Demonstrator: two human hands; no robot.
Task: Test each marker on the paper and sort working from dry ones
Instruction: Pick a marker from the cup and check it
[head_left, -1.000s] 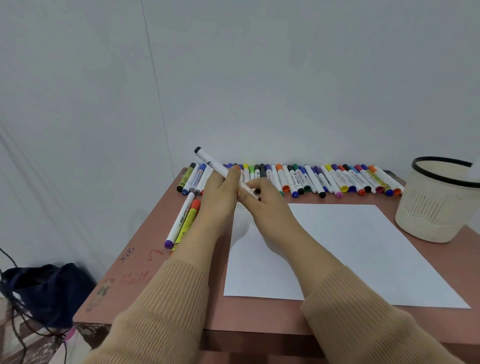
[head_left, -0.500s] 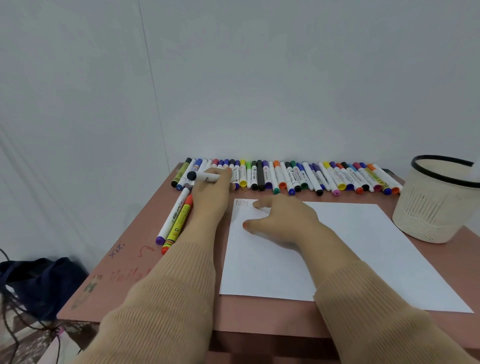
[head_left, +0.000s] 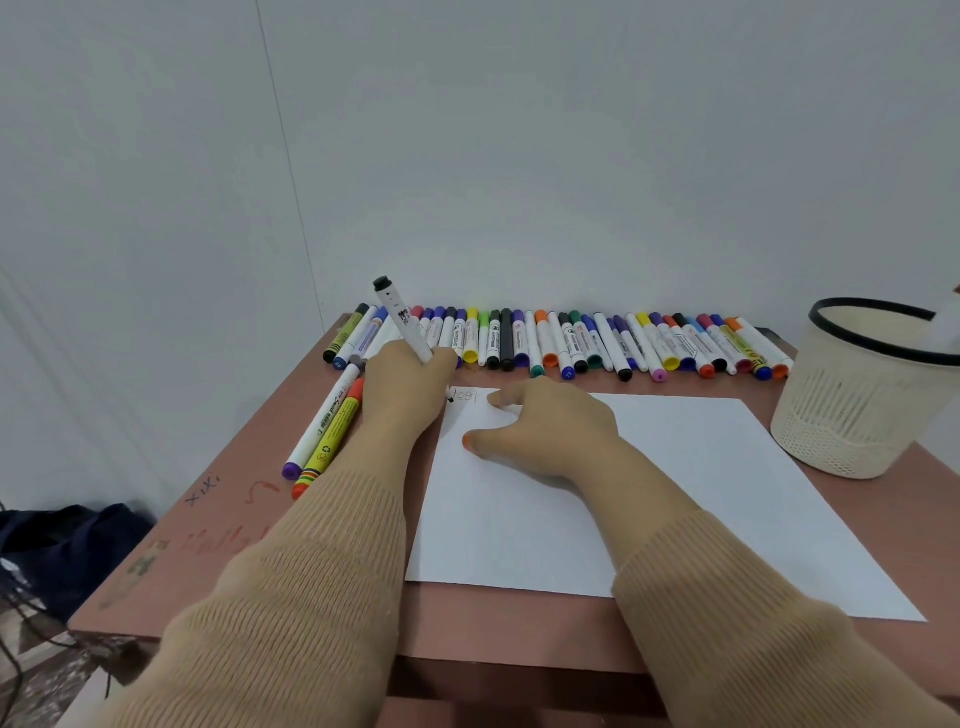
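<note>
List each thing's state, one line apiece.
Paper: flat, "test" written at its far left corner.
Black marker: uncapped, tilted, tip at the paper's corner.
Left hand: grips the black marker.
Right hand: open, resting on the paper.
Row of markers: capped, lying side by side.
Two markers apart: capped, lying flat.
Basket: upright.

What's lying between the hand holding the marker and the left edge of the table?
Two markers lie there side by side: a white marker with a purple cap and a yellow marker, seen in the head view.
</note>
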